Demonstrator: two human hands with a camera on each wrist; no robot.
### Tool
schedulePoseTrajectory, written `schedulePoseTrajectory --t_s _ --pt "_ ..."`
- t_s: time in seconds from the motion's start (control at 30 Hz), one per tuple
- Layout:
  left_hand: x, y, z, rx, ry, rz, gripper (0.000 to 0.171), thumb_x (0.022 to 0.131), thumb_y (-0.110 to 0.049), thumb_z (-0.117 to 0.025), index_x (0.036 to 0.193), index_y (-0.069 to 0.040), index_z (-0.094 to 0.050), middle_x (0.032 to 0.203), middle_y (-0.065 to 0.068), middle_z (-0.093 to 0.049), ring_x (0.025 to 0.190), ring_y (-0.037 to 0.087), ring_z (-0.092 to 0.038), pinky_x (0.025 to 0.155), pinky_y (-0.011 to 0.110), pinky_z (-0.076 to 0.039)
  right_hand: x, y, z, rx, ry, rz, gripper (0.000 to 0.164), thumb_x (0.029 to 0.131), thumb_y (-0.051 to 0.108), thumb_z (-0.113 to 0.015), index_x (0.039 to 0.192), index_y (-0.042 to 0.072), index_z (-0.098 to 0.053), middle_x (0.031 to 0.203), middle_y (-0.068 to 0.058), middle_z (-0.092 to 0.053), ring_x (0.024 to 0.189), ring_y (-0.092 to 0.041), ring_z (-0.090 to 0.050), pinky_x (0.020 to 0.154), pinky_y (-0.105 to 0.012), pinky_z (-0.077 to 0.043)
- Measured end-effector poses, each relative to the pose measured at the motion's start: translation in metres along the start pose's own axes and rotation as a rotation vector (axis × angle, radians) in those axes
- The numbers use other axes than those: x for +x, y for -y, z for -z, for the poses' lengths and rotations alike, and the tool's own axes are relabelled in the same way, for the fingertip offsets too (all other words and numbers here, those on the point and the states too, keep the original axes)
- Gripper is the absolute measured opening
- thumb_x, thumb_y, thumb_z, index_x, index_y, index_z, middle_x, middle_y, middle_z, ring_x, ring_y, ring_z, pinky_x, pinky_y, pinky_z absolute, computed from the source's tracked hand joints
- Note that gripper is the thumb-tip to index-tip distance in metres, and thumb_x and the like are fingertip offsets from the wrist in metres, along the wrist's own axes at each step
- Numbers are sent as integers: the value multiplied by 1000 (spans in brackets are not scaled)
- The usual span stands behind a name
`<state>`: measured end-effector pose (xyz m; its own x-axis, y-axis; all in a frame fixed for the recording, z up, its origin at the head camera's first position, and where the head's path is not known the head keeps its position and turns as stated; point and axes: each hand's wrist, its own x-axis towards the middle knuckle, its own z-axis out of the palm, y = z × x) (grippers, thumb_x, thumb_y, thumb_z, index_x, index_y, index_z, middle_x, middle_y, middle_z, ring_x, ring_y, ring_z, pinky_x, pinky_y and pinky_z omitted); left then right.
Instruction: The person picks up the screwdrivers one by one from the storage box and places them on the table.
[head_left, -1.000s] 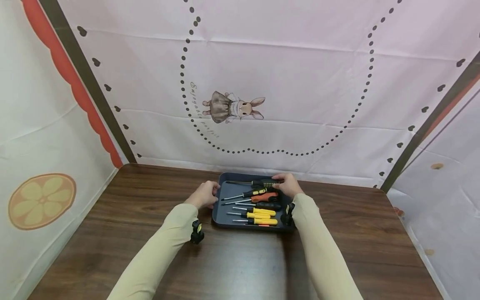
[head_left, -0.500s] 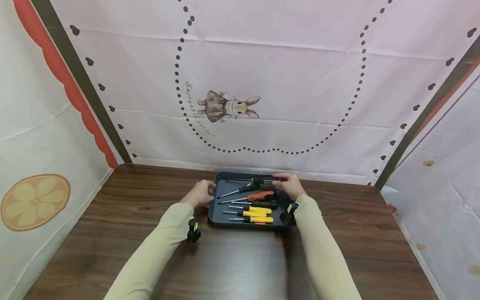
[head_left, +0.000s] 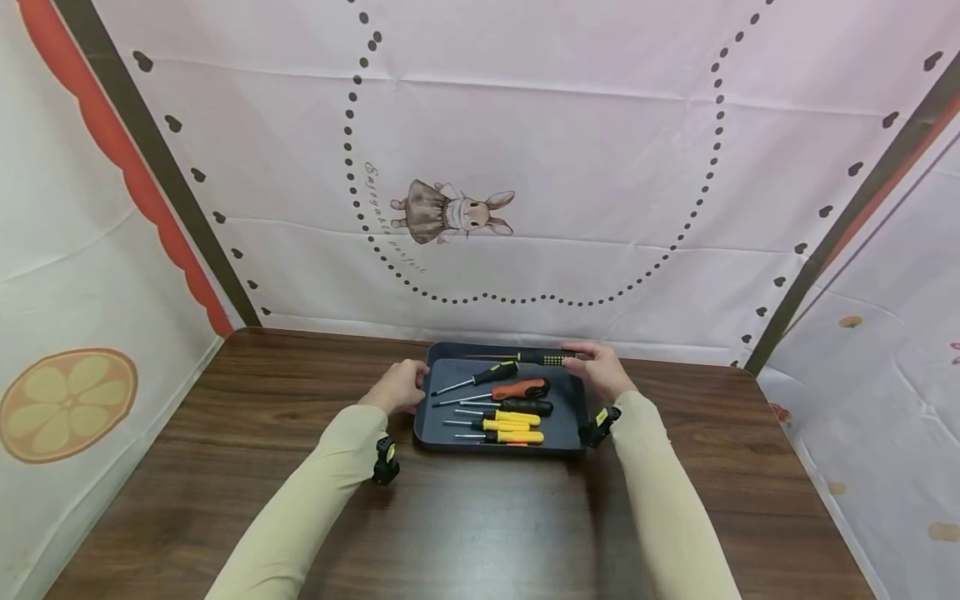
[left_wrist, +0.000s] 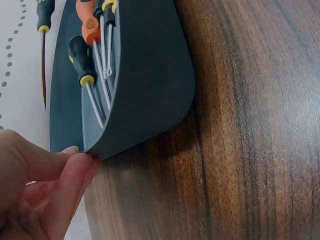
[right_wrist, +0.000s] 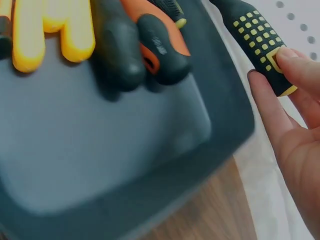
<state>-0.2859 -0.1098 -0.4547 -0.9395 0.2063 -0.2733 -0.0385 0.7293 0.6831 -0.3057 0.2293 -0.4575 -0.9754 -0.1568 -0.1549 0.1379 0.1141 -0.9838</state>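
A pale cloth wall (head_left: 570,192) with a rabbit picture (head_left: 450,208) stands behind a brown wooden table (head_left: 480,517). Left of the middle of the head view, the left hand (head_left: 397,387) pinches the edge of the dark tray (left_wrist: 155,65). A firm but soft pinch should stop the tray from sliding. The tray sits on the table, just below the middle of the frame. In it lie a small black screwdriver (head_left: 496,372), an orange screwdriver (head_left: 521,389), an all-black screwdriver (head_left: 528,407) and, lowest, yellow screwdrivers (head_left: 521,437). Along the tray's top edge is the dotted screwdriver (head_left: 543,357), its tip pointing left. To its right, the right hand (head_left: 603,371) holds only the end of its handle, so the long tip could dip. A grip nearer the middle would be steadier, with the metal level and clear of the rim.
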Motion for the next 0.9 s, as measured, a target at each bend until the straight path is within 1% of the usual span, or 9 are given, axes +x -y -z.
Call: schedulePoseTrajectory --t_s 0.17,0.37,0.5,0.53,0.57,0.63,0.7,0.77,0.9 --pt "4 2 -2 -10 -1 18 46 80 12 -54 124 8 -47 90 13 -46 74 21 -55 54 25 -54 -7 4 21 -24 -17 -21 43 87 0 -55 129 -7 -45 119 -18 -50 87 -5 -59 98 -42 -40" --pt "3 -1 -3 -23 2 12 45 79 13 -55 124 8 -47 94 15 -48 77 23 -55 55 26 -54 -18 11 54 -127 -31 -11 46 87 7 -58 129 -5 -45 114 -7 -53 90 -4 -60 92 -33 -46" --pt "3 -3 -3 -20 -4 9 45 79 13 -55 123 8 -48 97 17 -48 79 24 -56 54 27 -54 -27 16 75 -99 -23 10 48 87 7 -59 130 -8 -42 102 5 -56 88 -2 -61 82 -21 -49" --pt "3 -2 -3 -18 -3 6 45 79 13 -55 123 9 -47 97 17 -48 79 24 -56 54 27 -54 -30 17 80 -73 -20 19 48 87 5 -58 130 -9 -41 99 8 -56 86 -1 -60 81 -20 -50" --pt "4 -2 -4 -18 -3 6 45 79 12 -55 123 8 -47 97 17 -49 79 24 -56 55 27 -54 -32 18 85 -71 -26 29 47 87 4 -58 129 -9 -43 97 10 -56 85 0 -60 77 -17 -50" --pt "5 -2 -4 -22 -1 -2 45 79 13 -55 123 9 -47 98 18 -49 79 24 -56 55 27 -54 -38 19 95 -61 -27 54 44 87 2 -57 127 -9 -45 94 12 -57 83 1 -60 76 -17 -50" --pt "5 -1 -4 -25 1 -11 45 79 13 -55 123 9 -47 98 18 -49 79 24 -56 55 27 -54 -43 19 104 -75 -34 71 40 87 1 -57 125 -7 -49 95 12 -56 83 1 -60 77 -19 -51" --pt "5 0 -3 -26 3 -20 45 79 13 -54 123 10 -46 98 18 -48 79 24 -56 55 27 -54 -48 19 112 -79 -52 65 34 86 3 -59 120 0 -56 97 11 -55 82 1 -61 77 -20 -51" --pt "2 0 0 -9 5 -22 44 80 13 -54 123 11 -46 97 18 -47 79 24 -55 55 27 -54 -55 18 124 -37 -55 60 27 86 4 -59 112 11 -63 102 5 -51 84 -1 -61 79 -21 -51"
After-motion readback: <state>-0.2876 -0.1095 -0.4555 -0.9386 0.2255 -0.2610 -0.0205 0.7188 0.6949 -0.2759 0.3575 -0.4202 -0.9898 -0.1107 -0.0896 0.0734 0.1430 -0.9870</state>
